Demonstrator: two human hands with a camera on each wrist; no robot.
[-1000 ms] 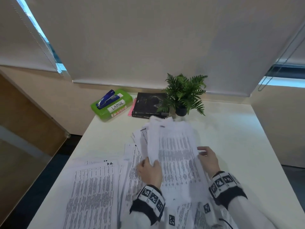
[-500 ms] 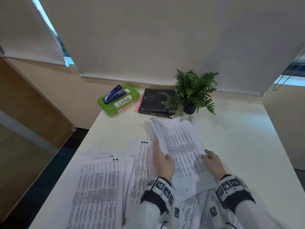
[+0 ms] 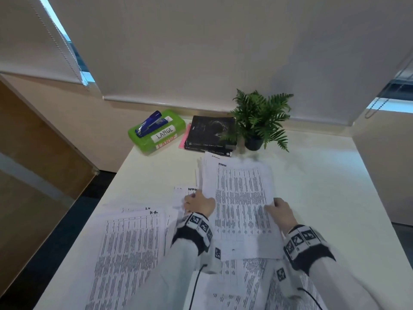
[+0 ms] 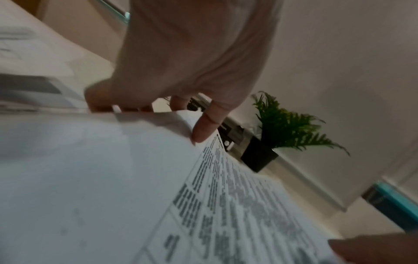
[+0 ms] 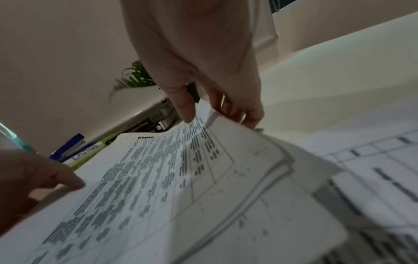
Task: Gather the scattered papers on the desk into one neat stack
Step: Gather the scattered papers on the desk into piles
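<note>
A bundle of printed sheets lies mid-desk, held by both hands at its two long edges. My left hand grips the left edge, thumb on top and fingers curled under. My right hand pinches the right edge, thumb on the print, fingers beneath. The bundle shows several layered sheet edges. More printed papers lie spread at the left and others under my forearms.
At the back of the white desk stand a green box labelled LARGE with a blue stapler on it, dark books and a small potted fern. The right part of the desk is bare.
The bundle, raised and fanned a second ago, has come down flatter onto the desk and squared up. Both hands slid to its side edges; the head view shifted left.
</note>
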